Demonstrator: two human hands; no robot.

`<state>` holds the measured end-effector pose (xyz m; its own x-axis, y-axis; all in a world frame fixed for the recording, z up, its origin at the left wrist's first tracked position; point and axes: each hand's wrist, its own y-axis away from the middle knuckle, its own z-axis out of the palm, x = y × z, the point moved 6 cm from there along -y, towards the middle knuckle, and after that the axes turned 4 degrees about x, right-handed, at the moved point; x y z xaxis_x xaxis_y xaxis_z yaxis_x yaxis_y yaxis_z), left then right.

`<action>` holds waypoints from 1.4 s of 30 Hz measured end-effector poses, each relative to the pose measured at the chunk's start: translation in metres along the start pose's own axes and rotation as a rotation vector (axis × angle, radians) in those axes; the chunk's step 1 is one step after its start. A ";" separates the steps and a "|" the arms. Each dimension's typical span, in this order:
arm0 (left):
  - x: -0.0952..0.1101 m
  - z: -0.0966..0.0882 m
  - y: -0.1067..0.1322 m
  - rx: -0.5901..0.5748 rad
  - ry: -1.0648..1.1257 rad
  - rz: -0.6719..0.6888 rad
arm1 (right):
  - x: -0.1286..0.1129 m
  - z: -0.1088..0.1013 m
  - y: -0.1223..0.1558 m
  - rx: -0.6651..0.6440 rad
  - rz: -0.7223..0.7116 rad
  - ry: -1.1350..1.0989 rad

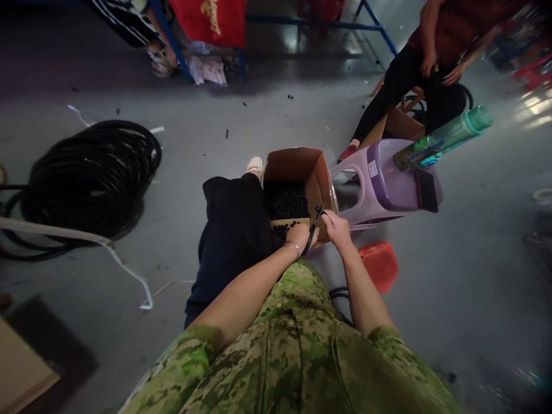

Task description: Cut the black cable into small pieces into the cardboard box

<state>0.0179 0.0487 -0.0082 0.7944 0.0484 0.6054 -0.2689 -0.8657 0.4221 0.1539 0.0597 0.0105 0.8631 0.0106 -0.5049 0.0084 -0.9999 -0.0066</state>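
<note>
Green camouflage shirt, silvery bracelet.

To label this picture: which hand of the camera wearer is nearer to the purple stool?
Right. The right hand is beside the purple stool; the left hand is farther away, at the near side of the cardboard box.

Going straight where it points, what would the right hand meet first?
The right hand would likely meet the slender black item it seems to touch; beyond, perhaps black pieces in the cardboard box; depth is unclear.
</note>
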 end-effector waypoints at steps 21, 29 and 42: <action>-0.001 0.000 -0.002 -0.038 0.061 -0.023 | -0.016 -0.001 -0.005 -0.111 -0.137 0.278; -0.005 0.010 -0.004 -0.185 0.171 -0.063 | -0.019 0.008 -0.001 -0.139 -0.031 0.364; -0.007 0.022 -0.014 -0.180 0.076 0.010 | -0.013 0.003 0.020 -0.081 -0.025 0.327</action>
<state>0.0278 0.0497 -0.0332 0.7494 0.0836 0.6568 -0.3752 -0.7637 0.5254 0.1409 0.0399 0.0144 0.9783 0.0470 -0.2020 0.0602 -0.9964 0.0597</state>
